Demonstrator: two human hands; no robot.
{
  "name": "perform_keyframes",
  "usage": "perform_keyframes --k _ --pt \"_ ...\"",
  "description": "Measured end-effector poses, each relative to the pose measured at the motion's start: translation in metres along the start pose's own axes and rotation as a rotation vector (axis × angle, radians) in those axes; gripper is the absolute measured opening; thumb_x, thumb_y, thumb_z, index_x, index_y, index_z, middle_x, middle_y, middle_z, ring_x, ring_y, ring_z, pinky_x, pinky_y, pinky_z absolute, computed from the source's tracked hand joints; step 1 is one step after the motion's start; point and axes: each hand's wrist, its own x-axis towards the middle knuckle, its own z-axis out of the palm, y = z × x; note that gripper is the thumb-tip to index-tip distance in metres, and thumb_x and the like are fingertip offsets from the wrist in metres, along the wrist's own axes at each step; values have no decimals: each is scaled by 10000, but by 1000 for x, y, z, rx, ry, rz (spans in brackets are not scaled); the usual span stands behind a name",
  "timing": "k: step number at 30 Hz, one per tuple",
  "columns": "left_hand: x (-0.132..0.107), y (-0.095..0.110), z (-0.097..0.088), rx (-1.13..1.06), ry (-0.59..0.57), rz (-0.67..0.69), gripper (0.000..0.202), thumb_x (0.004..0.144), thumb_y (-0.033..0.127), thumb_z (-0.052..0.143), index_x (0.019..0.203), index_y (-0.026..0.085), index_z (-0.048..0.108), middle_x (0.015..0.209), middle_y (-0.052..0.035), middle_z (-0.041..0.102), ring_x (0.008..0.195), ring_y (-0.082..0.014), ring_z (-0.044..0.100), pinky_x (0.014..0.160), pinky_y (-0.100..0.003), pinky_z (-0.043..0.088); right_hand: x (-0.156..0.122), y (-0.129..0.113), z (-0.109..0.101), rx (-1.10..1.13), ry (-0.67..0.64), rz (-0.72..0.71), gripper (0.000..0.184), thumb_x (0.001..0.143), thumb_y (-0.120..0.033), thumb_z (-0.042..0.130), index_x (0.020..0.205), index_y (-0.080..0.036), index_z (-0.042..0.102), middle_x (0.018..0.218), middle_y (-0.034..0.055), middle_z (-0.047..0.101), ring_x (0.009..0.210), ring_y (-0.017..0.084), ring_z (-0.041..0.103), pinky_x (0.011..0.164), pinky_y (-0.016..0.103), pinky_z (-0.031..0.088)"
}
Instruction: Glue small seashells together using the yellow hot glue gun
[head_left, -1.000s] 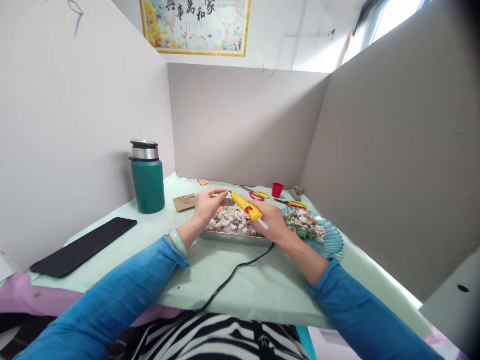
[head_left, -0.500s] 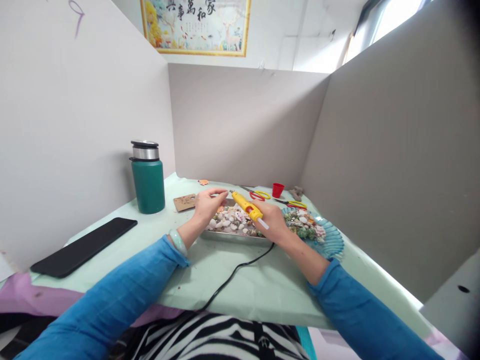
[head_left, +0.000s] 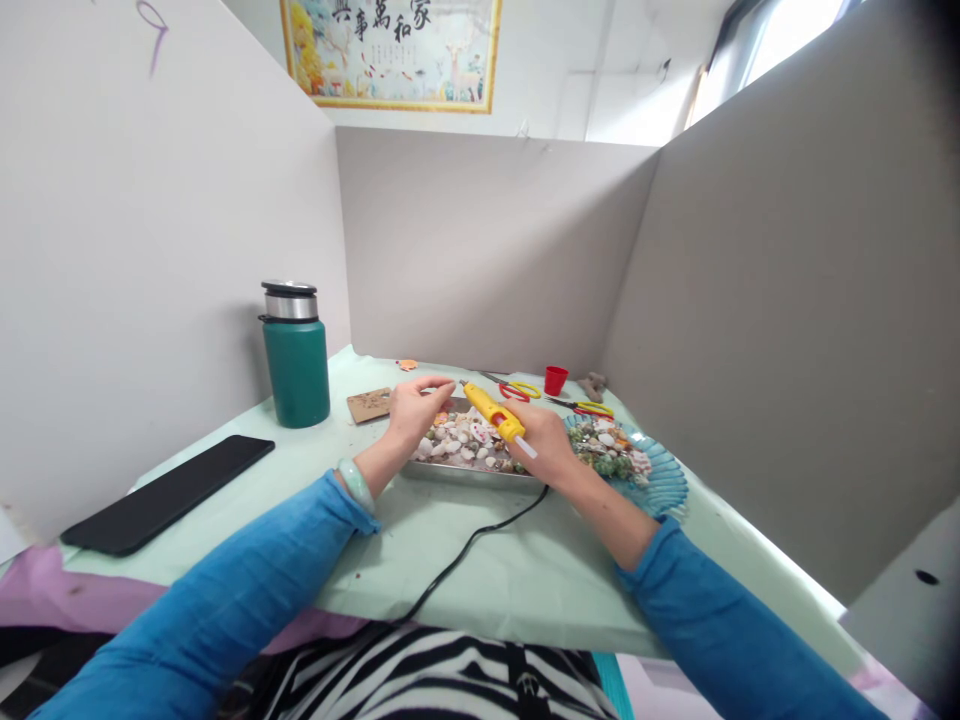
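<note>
Wrapped round the handle of a yellow glue gun (head_left: 491, 410) is my right hand (head_left: 545, 440). A white glue stick (head_left: 526, 448) pokes from the gun's rear, and its nozzle points up and left toward my left fingertips. My left hand (head_left: 417, 408) is closed in a pinch just left of the nozzle; whatever lies between the fingers is too small to make out. Below both hands sits a metal tray (head_left: 457, 474) holding white shells and pebbles (head_left: 459, 440). A black cord (head_left: 469, 545) runs from the gun toward the table's front edge.
Right of the tray lies a blue scalloped plate (head_left: 671, 480) with shells and greenery. Behind are scissors (head_left: 517, 389), more scissors (head_left: 589, 408) and a red cup (head_left: 555, 380). At left stand a green bottle (head_left: 296, 370), a black flat case (head_left: 169, 493) and a brown card (head_left: 369, 405). Grey partitions (head_left: 487, 250) enclose the table.
</note>
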Motion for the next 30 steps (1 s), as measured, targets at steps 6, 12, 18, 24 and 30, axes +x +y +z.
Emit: perform_keyframes --k 6,12,18,24,30 --pt "-1 0 0 2 -4 -1 307 638 374 696 852 154 715 639 -57 693 637 -192 673 600 -262 517 0 -2 -2 -32 23 16 102 783 -219 460 800 -200 558 714 26 614 634 163 530 591 254 337" --pt "-1 1 1 -9 -17 -13 321 645 379 691 861 142 710 644 -65 696 633 -191 674 598 -259 516 0 -2 0 -10 -12 -8 134 734 -183 478 830 -197 570 758 33 630 674 171 548 608 250 348" --pt "-2 2 0 -10 -4 -3 310 647 369 690 856 142 712 639 -58 692 619 -182 668 606 -262 517 0 -4 -2 -20 10 20 152 744 -199 473 843 -192 588 758 37 638 678 175 557 604 252 342" --pt "-1 2 1 -12 -22 0 316 645 375 693 861 146 711 636 -57 691 619 -181 665 610 -265 519 0 -4 -2 -23 9 25 161 736 -190 479 853 -196 590 759 35 642 679 175 562 602 253 344" --pt "0 -1 1 -51 -14 0 305 636 365 693 844 142 710 664 -58 695 629 -181 668 604 -263 521 -1 -4 -1 -16 -3 11 190 716 -181 492 874 -205 594 781 37 652 713 181 570 623 251 360"
